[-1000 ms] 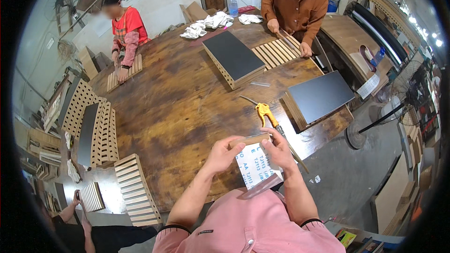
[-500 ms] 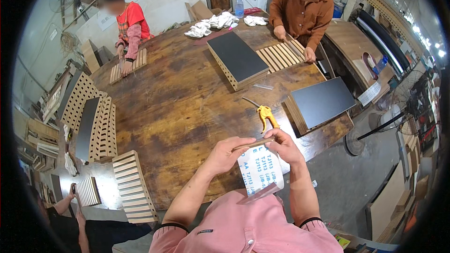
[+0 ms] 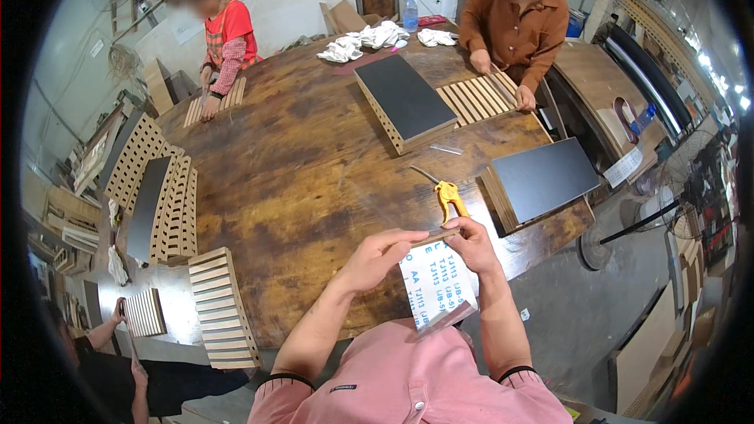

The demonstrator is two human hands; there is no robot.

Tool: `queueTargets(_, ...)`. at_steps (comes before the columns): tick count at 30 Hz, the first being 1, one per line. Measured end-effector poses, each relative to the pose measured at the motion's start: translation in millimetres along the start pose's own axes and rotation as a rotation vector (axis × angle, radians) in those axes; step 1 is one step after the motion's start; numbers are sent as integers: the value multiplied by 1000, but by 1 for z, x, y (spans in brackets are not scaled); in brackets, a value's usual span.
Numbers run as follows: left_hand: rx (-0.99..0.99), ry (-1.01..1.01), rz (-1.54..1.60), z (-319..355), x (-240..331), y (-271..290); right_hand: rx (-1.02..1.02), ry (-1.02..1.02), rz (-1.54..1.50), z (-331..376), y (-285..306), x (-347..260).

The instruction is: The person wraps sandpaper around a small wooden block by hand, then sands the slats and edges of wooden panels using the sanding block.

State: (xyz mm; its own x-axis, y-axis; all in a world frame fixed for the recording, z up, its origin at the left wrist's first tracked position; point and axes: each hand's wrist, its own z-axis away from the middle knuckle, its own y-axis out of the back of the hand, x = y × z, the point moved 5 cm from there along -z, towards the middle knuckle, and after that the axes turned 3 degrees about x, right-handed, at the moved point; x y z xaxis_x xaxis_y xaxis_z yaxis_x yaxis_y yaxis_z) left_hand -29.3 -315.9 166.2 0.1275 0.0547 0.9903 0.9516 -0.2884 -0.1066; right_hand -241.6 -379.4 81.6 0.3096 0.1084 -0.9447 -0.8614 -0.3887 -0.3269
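Note:
A sheet of sandpaper [image 3: 434,286], white with blue print on its back, hangs between my two hands in front of my chest. Its lower corner curls up and shows the brown grit side. My left hand [image 3: 385,257] pinches the upper edge, where a narrow brown strip shows. On the other end of that edge, the thumb and fingers of my right hand [image 3: 473,247] are closed. Whether a block lies inside the brown fold is hidden. Just beyond my hands, a yellow air blow gun [image 3: 448,198] lies on the wooden table [image 3: 298,188].
Black-topped panels [image 3: 544,180] stand at the right, with another stack [image 3: 404,102] farther off. Slatted wooden panels [image 3: 222,306] and perforated ones [image 3: 182,212] line the left edge. Co-workers handle slatted panels at the far left, far right and lower left. White cloths [image 3: 365,41] lie at the back.
The view has shifted slightly. My hands keep their hold on the sandpaper, and its brown upper fold has tilted a little. The co-workers' hands have moved slightly along their panels.

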Motion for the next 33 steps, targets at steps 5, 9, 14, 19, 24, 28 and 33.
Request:
queueTargets(5, 128, 116, -229, -2, -13, 4, 24, -15, 105, -3, 0, 6)
queueTargets(9, 173, 94, -235, 1, -20, 4, 22, -106, -1, 1, -7, -8)
queueTargets(14, 277, 99, -380, 8, -12, 6, 19, -138, 190, -1, -6, -4)
queueTargets(19, 198, -325, -567, 9, -26, -5, 2, -61, 234, 14, 7, -8)
queueTargets(24, 263, -162, -460, 19, -33, -12, -103, -153, 308, 19, 18, -2)
queueTargets(28, 231, -114, -436, 28, -27, -5, -50, -199, 153, 17, 30, 22)
queueTargets(33, 204, -229, -434, 32, -37, -1, -57, -64, 148, 18, 15, 11)
